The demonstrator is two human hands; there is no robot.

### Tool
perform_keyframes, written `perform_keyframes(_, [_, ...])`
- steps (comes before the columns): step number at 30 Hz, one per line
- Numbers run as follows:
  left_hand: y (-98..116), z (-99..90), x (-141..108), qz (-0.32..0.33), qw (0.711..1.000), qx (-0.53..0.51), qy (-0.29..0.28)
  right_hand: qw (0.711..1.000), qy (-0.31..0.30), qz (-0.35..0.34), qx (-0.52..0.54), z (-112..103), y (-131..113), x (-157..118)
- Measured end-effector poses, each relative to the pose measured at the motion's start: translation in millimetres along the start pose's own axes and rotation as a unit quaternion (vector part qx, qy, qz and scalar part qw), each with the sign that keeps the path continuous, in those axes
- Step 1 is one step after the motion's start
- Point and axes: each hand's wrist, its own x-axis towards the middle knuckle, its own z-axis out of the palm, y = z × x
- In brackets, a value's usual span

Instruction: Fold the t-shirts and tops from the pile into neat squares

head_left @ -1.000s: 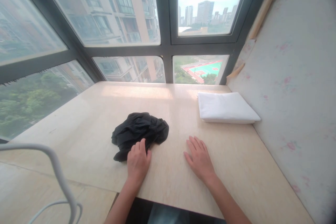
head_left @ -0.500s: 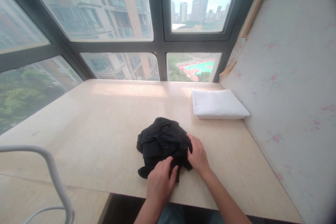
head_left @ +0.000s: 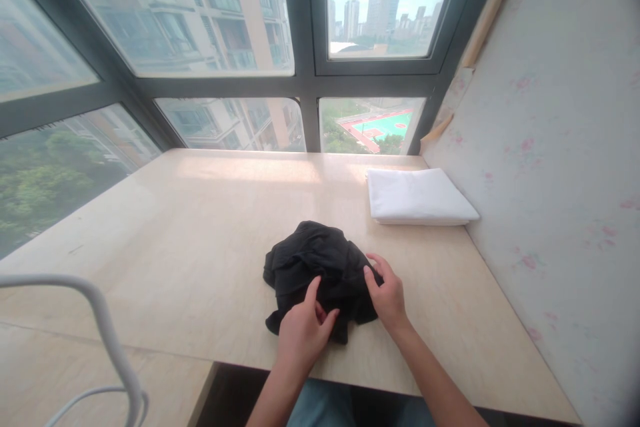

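Observation:
A crumpled black garment (head_left: 313,257) lies in a heap near the front of the pale wooden tabletop (head_left: 200,247). Over its near side is my left hand (head_left: 306,327), index finger stretched out and thumb held apart; nothing shows in its grasp. My right hand (head_left: 390,293) has the garment's right edge between thumb and fingers. Folds hide the garment's shape, so I cannot tell which kind it is.
Folded white cloth (head_left: 420,197) lies at the back right beside the papered wall (head_left: 565,200). A thick grey-white curved tube (head_left: 107,320) rises at the lower left. Dark-framed windows (head_left: 307,87) border the back of the table.
My right hand has moved slightly right, drawing the garment's right edge outward. The left hand's index finger has lifted and straightened, and its thumb and fingers have spread.

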Motion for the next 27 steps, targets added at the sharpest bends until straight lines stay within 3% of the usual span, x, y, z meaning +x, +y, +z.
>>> perform_keyframes(5, [14, -0.4, 5, -0.028, 0.993, 0.117, 0.003, 1.000, -0.013, -0.001, 0.029, 2, 3, 0])
perform_keyframes(10, [14, -3.8, 9, -0.039, 0.993, 0.106, 0.018, 0.999, -0.025, -0.019, 0.021, 3, 2, 1])
perform_keyframes(16, [3, -7.5, 12, -0.066, 0.987, -0.140, 0.033, 0.999, -0.028, -0.026, 0.028, 2, 2, 1])
perform_keyframes(21, [-13, -6.1, 18, -0.110, 0.918, -0.380, 0.017, 0.997, -0.009, -0.002, 0.071, 1, 3, 3])
perform_keyframes(27, [-20, -14.8, 17, -0.130, 0.867, -0.481, 0.025, 0.967, 0.016, 0.095, 0.236, -9, 13, 10])
